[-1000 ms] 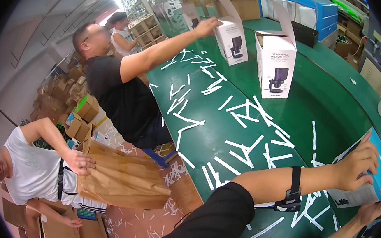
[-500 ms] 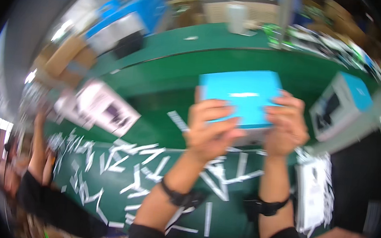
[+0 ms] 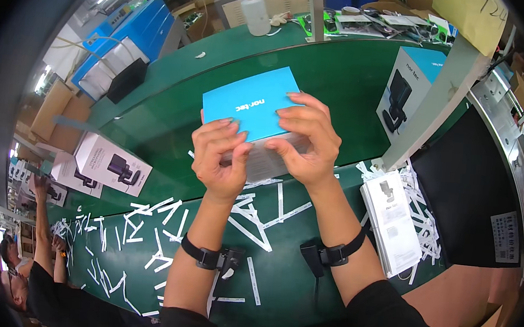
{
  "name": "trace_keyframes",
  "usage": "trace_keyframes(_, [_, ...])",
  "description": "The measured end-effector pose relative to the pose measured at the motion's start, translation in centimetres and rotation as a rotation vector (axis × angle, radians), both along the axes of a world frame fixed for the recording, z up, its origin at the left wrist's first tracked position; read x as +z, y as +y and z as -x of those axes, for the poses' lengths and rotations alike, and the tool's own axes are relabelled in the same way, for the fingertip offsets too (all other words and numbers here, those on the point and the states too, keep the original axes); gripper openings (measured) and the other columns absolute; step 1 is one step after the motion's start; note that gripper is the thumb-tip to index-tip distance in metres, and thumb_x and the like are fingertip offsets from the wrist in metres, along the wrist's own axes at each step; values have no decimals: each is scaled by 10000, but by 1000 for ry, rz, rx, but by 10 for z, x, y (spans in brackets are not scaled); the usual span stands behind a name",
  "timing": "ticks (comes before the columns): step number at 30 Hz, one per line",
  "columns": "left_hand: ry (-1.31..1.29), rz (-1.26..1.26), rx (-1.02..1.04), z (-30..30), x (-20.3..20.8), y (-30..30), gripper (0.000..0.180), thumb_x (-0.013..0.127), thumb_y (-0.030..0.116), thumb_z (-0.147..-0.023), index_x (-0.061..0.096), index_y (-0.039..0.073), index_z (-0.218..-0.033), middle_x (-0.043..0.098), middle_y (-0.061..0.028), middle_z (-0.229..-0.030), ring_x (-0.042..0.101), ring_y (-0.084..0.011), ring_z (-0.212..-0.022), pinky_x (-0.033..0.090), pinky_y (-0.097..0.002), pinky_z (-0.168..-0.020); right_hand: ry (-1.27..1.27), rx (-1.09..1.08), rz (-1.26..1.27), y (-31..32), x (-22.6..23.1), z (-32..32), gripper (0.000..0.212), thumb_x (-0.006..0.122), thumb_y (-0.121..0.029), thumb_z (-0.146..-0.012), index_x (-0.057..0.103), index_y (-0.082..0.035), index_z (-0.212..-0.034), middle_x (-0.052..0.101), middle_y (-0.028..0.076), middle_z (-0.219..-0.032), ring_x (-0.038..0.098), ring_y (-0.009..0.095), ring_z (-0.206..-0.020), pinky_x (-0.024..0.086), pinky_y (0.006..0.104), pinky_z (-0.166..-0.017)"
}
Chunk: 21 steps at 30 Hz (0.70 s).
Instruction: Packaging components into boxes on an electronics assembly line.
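Observation:
A box [image 3: 252,100] with a bright blue top and a pale printed side faces me, raised over the green work surface. My left hand [image 3: 220,157] grips its near left corner, fingers on the blue top and thumb against the pale side. On the right edge, my right hand [image 3: 309,139] holds it the same way, fingertips on the top and thumb at the front. Both wrists wear black straps with small devices. The box's underside and far side are hidden.
White paper strips [image 3: 250,222] litter the green table [image 3: 201,283]. To the right lies a stack of printed leaflets [image 3: 391,221], near a metal post [image 3: 435,104] and a blue-topped box [image 3: 405,89]. White boxes [image 3: 112,163] stand left, where a co-worker [image 3: 46,275] reaches in. A bottle [image 3: 255,16] stands behind.
The view has swung to the right and grown sharper. Held in both hands, the box now appears further left and turned slightly. Both hands keep their grip on it.

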<state>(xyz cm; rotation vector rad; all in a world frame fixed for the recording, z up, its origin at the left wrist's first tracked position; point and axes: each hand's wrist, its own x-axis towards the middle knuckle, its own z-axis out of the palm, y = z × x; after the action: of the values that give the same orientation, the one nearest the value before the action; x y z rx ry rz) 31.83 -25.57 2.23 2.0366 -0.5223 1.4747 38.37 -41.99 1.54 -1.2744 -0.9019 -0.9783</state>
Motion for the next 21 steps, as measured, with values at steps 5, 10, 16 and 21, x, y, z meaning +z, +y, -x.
trace_keyframes(5, [-1,10,-12,-4,2,-6,186,779,179,-867,708,16,-923,703,-135,-1011,644,-309,-1031,509,-418,-930,83,19,-13,-6,0,-3,315,902,-153,-671,706,-26,-882,728,96,-988,638,338,-1129,521,438,-944])
trace_keyframes(10, [57,61,2,-12,14,-13,113,763,29,-804,712,13,-903,714,-157,-982,661,-291,-1000,506,-388,-918,179,67,-59,-3,6,-13,253,878,-82,-716,711,-23,-896,731,104,-995,638,312,-1141,515,415,-960])
trace_keyframes(16, [522,452,-560,18,62,14,247,692,17,-903,661,-7,-1146,701,-137,-1126,646,-284,-1139,502,-377,-979,166,251,-118,-9,13,-30,152,820,-40,-818,712,-3,-921,731,117,-1013,630,304,-1156,485,423,-1001])
trace_keyframes(21, [825,424,-5,125,101,55,446,719,29,-891,568,0,-1310,664,-121,-1203,632,-209,-1146,516,-332,-984,245,238,-147,-21,9,-36,90,759,-55,-886,707,12,-918,737,116,-968,627,291,-1158,465,416,-1016])
